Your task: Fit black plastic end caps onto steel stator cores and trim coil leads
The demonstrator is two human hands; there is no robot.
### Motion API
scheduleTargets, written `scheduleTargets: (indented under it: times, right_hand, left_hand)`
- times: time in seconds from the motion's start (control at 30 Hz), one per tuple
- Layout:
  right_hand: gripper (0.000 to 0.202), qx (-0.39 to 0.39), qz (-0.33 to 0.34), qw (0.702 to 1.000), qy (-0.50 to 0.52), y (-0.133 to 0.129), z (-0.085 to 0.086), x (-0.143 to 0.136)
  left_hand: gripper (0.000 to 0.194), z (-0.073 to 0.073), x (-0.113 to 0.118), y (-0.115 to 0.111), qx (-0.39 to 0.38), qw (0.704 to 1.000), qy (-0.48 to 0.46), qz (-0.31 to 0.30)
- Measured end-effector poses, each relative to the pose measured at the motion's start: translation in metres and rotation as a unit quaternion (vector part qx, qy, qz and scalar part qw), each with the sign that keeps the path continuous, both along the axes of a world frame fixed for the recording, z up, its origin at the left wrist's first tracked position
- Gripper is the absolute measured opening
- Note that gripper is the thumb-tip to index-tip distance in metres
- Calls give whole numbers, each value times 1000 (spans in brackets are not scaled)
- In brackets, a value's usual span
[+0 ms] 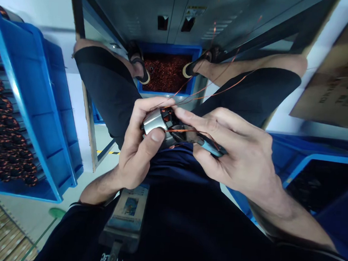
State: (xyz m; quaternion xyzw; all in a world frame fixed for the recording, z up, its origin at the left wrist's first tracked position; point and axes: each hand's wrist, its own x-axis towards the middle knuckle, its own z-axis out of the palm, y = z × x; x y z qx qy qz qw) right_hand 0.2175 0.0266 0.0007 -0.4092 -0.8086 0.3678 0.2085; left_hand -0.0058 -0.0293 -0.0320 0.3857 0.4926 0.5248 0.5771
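My left hand is wrapped round a motor stator, a silvery metal ring with black insulation and copper windings inside. My right hand grips a pair of cutting pliers with blue handles. The pliers' jaws lie against the stator's open end, beside the copper wires there. My right index finger reaches to the stator's upper edge. Thin copper wires run from the stator up and to the right. Exactly what the jaws close on cannot be made out.
A blue crate at the left holds several rows of wound stators. Between my feet stands a blue bin with copper wire scraps. At the right are a cardboard sheet and another blue crate with dark contents.
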Motion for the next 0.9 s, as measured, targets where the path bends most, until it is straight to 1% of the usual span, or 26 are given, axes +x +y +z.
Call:
scheduleTargets:
  times: [0.1,0.17,0.27,0.37,0.43,0.53,0.63,0.7,0.8,0.9]
  right_hand:
    - [51,5,-9,1000,4,-2,0,2]
    - [53,-11,-13,999,28,-2,-2,2]
    - [58,-49,-14,996,68,-2,-5,1]
    - [60,-65,-33,995,69,-1,-10,0]
    - [64,-48,-32,997,47,0,-12,-1]
    - [67,-3,-14,1000,17,2,-14,-3]
    - [71,39,-11,999,-16,2,-16,-4]
    - [74,58,-11,998,-29,2,-16,-5]
    - [76,79,-16,997,-18,1,-16,-5]
    - [73,63,-22,998,-20,-2,-12,-7]
  left_hand:
    - [48,0,0,-2,3,1000,13,-2]
    - [49,-1,2,-3,2,1000,15,-1]
    - [52,-6,4,-4,13,1000,7,18]
    - [48,-12,6,-3,14,999,-19,38]
    - [41,-13,7,0,2,998,-50,42]
    - [30,-7,10,5,-11,995,-83,54]
    - [22,-1,13,9,-22,994,-92,60]
    - [16,-1,16,10,-23,993,-97,66]
    - [20,-3,18,8,-27,993,-84,78]
    - [24,-5,19,5,-34,996,-46,69]
